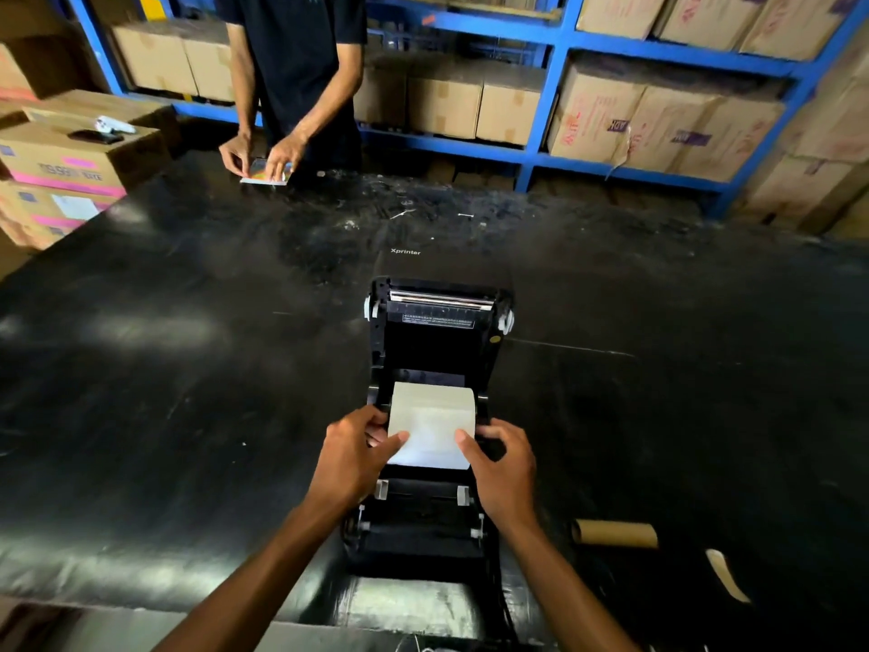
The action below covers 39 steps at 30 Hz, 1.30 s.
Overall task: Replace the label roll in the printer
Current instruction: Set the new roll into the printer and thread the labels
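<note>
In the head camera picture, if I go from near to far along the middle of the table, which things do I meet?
Hands, left and right → label roll → open lid of the printer → second person at the far edge → blue shelves with boxes.

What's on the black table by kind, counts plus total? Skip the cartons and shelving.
Printer, lid open: 1
White label roll, in both hands' grip, left hand, right hand: 1
Empty cardboard core: 1
Loose paper strip: 1
Flat item under the other person's hands: 1
Total: 5
</note>
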Available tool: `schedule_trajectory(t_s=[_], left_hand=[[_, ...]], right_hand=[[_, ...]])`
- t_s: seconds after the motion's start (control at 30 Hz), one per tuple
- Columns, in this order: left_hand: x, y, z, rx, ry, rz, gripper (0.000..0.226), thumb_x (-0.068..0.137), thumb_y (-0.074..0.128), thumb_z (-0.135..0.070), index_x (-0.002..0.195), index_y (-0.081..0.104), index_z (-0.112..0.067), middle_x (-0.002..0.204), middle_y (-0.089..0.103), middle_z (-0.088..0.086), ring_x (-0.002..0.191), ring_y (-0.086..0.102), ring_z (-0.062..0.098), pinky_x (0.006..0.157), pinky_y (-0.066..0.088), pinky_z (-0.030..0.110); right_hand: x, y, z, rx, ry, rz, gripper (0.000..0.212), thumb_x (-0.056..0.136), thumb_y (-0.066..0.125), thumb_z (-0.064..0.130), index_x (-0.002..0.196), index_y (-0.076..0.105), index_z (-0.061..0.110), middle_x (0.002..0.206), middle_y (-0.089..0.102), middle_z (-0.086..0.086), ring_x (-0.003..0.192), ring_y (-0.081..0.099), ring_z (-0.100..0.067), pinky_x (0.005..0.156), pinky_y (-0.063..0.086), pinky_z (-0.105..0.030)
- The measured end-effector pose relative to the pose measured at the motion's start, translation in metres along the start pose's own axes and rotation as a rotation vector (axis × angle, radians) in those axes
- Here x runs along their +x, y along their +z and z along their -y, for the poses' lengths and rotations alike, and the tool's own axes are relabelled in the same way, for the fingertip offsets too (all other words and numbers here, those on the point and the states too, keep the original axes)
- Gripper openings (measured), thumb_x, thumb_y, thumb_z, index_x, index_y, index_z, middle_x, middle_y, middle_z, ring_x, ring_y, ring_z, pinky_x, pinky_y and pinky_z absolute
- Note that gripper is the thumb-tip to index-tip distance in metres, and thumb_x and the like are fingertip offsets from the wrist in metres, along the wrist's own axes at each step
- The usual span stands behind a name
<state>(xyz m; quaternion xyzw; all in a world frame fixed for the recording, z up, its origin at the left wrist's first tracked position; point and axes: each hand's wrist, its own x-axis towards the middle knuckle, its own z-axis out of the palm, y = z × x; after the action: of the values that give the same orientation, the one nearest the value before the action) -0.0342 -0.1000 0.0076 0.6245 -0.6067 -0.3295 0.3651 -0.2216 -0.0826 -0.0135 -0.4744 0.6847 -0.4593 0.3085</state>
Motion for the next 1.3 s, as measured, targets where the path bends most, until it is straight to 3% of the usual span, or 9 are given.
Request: schedule_trajectory(t_s=[0.13,0.3,0.5,0.63,0.8,0.87,0.93,1.03,1.3], left_hand=[[-0.002,-0.002,0.004,0.066,0.005,0.019,0.026,0.072,0.081,-0.027,0.086,0.068,-0.010,0.076,0.071,0.003,0.070,0.067,0.018,0.069,0.057,0.037],[-0.008,0.001,0.008,0.086,-0.022,0.004,0.023,0.073,0.079,-0.028,0.076,0.065,-0.010,0.073,0.070,0.006,0.071,0.067,0.024,0.068,0.057,0.040],[-0.006,0.001,0.013,0.061,-0.039,0.040,0.018,0.073,0.079,-0.019,0.075,0.062,-0.016,0.066,0.063,-0.004,0.063,0.061,0.016,0.059,0.049,0.028],[-0.003,-0.002,0.017,0.073,-0.055,0.087,0.022,0.070,0.082,-0.018,0.080,0.063,-0.015,0.065,0.067,-0.005,0.060,0.065,0.012,0.056,0.054,0.027],[-0.005,-0.007,0.025,0.049,-0.040,0.175,0.036,0.070,0.082,-0.013,0.096,0.058,-0.018,0.065,0.071,-0.003,0.056,0.066,0.003,0.047,0.047,0.010],[-0.006,-0.010,0.026,0.034,-0.036,0.208,0.036,0.072,0.081,-0.012,0.098,0.057,-0.017,0.065,0.071,-0.002,0.058,0.068,0.002,0.051,0.052,0.013],[-0.005,-0.013,0.025,0.034,-0.046,0.226,0.033,0.074,0.079,-0.012,0.097,0.056,-0.016,0.068,0.073,0.000,0.060,0.069,0.006,0.060,0.058,0.026],[-0.007,-0.014,0.022,0.042,-0.026,0.236,0.027,0.077,0.075,-0.010,0.093,0.054,-0.011,0.071,0.074,0.003,0.064,0.070,0.014,0.065,0.058,0.036],[-0.007,-0.014,0.020,0.165,0.060,0.265,0.019,0.080,0.071,-0.008,0.083,0.052,-0.013,0.077,0.066,0.004,0.072,0.063,0.021,0.068,0.054,0.040]], right_hand=[[-0.013,-0.001,-0.003,-0.084,0.008,-0.045,0.027,0.072,0.078,0.029,0.062,0.060,0.012,0.107,0.055,0.007,0.108,0.046,-0.009,0.096,0.032,-0.034],[-0.021,-0.001,-0.003,-0.156,0.008,-0.056,0.027,0.075,0.076,0.027,0.061,0.060,0.010,0.116,0.058,-0.002,0.113,0.047,-0.018,0.102,0.032,-0.045],[-0.025,0.001,-0.006,-0.213,0.044,-0.036,0.020,0.075,0.074,0.033,0.068,0.064,0.017,0.119,0.055,-0.001,0.117,0.043,-0.017,0.092,0.020,-0.027],[-0.025,-0.006,-0.007,-0.261,0.064,-0.010,0.016,0.076,0.074,0.034,0.074,0.071,0.018,0.120,0.055,-0.001,0.118,0.043,-0.018,0.090,0.020,-0.027],[-0.026,-0.015,-0.005,-0.283,0.082,0.038,0.012,0.077,0.073,0.032,0.078,0.075,0.021,0.130,0.054,-0.001,0.123,0.040,-0.019,0.100,0.023,-0.033],[-0.028,-0.014,-0.004,-0.263,0.089,0.064,0.009,0.078,0.073,0.031,0.082,0.075,0.023,0.133,0.052,0.000,0.125,0.038,-0.019,0.103,0.022,-0.035],[-0.029,-0.013,-0.003,-0.217,0.101,0.084,0.007,0.079,0.072,0.028,0.083,0.075,0.023,0.135,0.051,0.000,0.127,0.036,-0.018,0.105,0.020,-0.035],[-0.026,-0.013,-0.002,-0.217,0.124,0.111,0.005,0.080,0.070,0.027,0.080,0.074,0.024,0.137,0.049,0.000,0.130,0.034,-0.019,0.108,0.019,-0.038],[-0.020,-0.016,-0.001,-0.330,0.145,0.237,0.008,0.079,0.067,0.026,0.077,0.074,0.025,0.142,0.046,-0.002,0.135,0.030,-0.021,0.110,0.016,-0.041]])
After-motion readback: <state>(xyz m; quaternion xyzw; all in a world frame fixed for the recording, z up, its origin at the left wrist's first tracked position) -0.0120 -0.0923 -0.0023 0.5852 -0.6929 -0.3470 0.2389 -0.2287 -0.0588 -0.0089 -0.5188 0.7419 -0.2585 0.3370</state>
